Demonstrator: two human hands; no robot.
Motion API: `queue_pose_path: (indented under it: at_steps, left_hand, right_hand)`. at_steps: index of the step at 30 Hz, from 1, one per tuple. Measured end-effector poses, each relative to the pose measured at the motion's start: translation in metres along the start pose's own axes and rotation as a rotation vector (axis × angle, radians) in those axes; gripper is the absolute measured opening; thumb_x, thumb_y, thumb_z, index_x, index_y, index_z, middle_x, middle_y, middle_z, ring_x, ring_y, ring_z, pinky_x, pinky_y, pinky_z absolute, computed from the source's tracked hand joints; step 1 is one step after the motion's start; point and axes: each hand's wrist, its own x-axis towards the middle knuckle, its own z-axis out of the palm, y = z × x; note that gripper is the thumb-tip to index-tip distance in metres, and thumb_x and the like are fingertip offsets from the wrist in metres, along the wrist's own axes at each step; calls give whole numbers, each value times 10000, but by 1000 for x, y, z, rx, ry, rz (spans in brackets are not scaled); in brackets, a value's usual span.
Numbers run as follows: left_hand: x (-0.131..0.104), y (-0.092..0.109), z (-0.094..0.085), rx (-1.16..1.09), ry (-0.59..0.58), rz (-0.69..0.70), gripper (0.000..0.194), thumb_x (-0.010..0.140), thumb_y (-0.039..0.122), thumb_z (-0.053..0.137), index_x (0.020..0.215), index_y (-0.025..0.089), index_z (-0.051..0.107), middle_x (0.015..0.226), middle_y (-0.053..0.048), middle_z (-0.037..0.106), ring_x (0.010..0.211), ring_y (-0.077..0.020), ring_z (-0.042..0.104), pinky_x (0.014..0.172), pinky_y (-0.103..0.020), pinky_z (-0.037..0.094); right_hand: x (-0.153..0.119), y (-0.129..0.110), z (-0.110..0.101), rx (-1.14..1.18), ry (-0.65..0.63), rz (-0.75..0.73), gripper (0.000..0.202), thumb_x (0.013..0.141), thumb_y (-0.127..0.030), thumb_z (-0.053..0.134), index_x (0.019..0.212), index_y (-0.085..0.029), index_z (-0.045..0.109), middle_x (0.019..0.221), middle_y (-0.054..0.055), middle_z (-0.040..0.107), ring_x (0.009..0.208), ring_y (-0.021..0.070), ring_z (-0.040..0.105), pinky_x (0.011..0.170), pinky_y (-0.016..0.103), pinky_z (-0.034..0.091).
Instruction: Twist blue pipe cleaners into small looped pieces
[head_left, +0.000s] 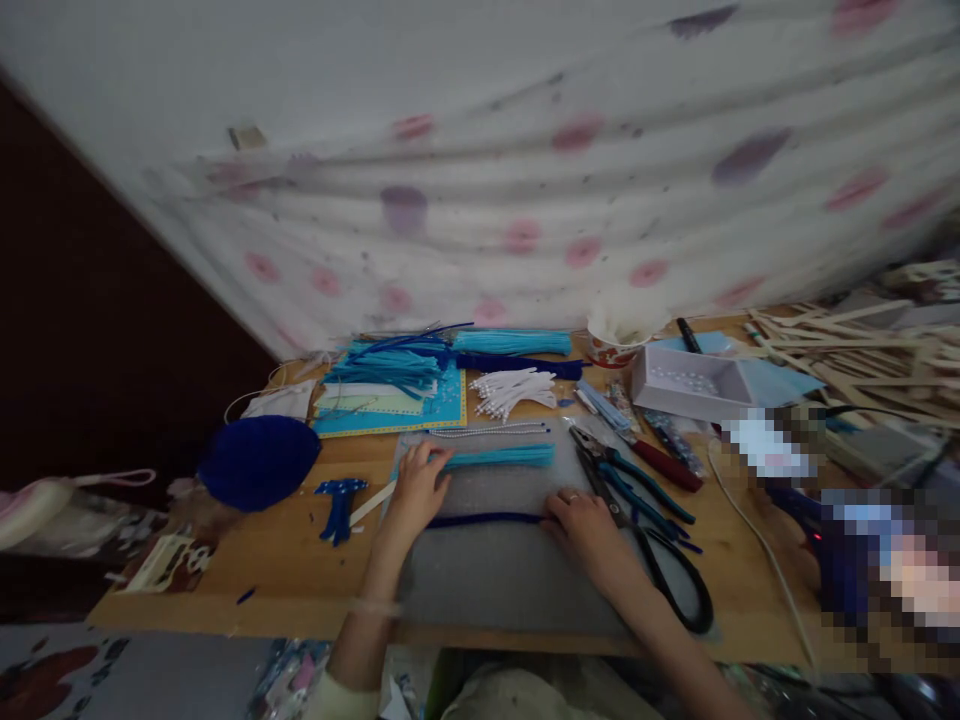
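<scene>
My left hand point(416, 490) rests on a grey mat point(495, 570), fingers spread over the left end of a light blue bundle of stems point(504, 457). My right hand point(581, 520) lies on the mat at the right end of a dark blue pipe cleaner point(484, 519), fingertips touching it; a ring shows on one finger. The pipe cleaner lies straight between both hands.
Blue-handled pliers point(637, 480) and black scissors point(675, 580) lie right of the mat. Behind are blue stem bundles point(450, 355), white sticks point(514, 390), a cutting mat point(397, 410), a grey box point(686, 385) and wooden sticks point(847, 350). A dark blue pompom point(259, 462) sits left.
</scene>
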Motion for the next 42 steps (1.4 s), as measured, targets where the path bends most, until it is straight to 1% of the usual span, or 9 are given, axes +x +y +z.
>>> queue_pose_path:
  at_steps: [3, 5, 9, 12, 17, 22, 28, 35, 42]
  left_hand:
    - [-30, 21, 8, -58, -15, 56, 267, 838, 182, 619, 1072, 278, 704, 1049, -45, 635, 1024, -233, 586, 923, -393, 479]
    - [-48, 28, 18, -90, 1, 51, 230, 846, 211, 609, 1048, 254, 710, 1005, -55, 649, 983, -243, 612, 882, -404, 507]
    - [-60, 27, 37, -148, 48, 45, 222, 884, 252, 510, 933, 218, 724, 926, -80, 661, 907, -269, 645, 822, -459, 534]
    - [-57, 20, 43, -199, 70, 59, 242, 886, 309, 494, 879, 234, 723, 883, -67, 679, 863, -263, 660, 795, -448, 545]
    - [-54, 15, 44, -250, 84, 32, 269, 867, 399, 507, 869, 264, 739, 864, -51, 695, 861, -270, 666, 793, -451, 542]
    - [-57, 12, 48, -245, 115, 46, 283, 863, 436, 505, 858, 265, 730, 864, -49, 699, 844, -267, 675, 786, -444, 548]
    - [-57, 7, 50, -206, 119, 74, 339, 877, 495, 486, 843, 258, 726, 864, -54, 711, 845, -273, 689, 778, -449, 555]
    - [-53, 6, 49, -165, 144, 162, 449, 901, 582, 440, 846, 245, 732, 830, -57, 714, 776, -244, 699, 712, -392, 572]
    - [-53, 3, 51, -147, 151, 152, 486, 906, 604, 416, 869, 240, 736, 849, -63, 719, 799, -251, 697, 733, -407, 572]
  right_hand:
    - [-12, 6, -7, 46, 59, 26, 112, 902, -221, 561, 945, -208, 664, 1008, 96, 698, 980, 279, 633, 770, 358, 450]
    - [-33, 27, -14, 107, 190, 73, 173, 941, -273, 501, 1033, -213, 634, 1054, 96, 689, 1017, 252, 621, 836, 356, 463]
    - [-109, 104, -25, 99, 762, 363, 330, 955, -438, 392, 917, -199, 616, 876, 142, 685, 873, 302, 627, 800, 432, 487]
    - [-169, 159, -26, -126, 819, 600, 542, 927, -573, 339, 1091, -135, 612, 996, 222, 679, 985, 380, 602, 868, 511, 459]
    - [-207, 207, -20, -228, 763, 637, 697, 928, -584, 248, 1331, -63, 475, 1306, 276, 554, 1234, 382, 513, 1022, 511, 376]
    - [-206, 221, -11, -191, 602, 734, 615, 904, -566, 288, 1290, -144, 514, 1312, 195, 584, 1226, 397, 499, 997, 604, 344]
    - [-207, 219, -6, -177, 621, 739, 616, 893, -585, 292, 1263, -153, 527, 1293, 195, 590, 1216, 385, 500, 993, 579, 353]
    - [-207, 216, -10, -229, 830, 678, 669, 881, -570, 376, 1390, -136, 391, 1326, 223, 523, 1231, 413, 474, 980, 564, 363]
    - [-207, 223, -12, -270, 797, 668, 683, 863, -596, 393, 1338, -106, 421, 1204, 238, 586, 1211, 432, 469, 953, 571, 377]
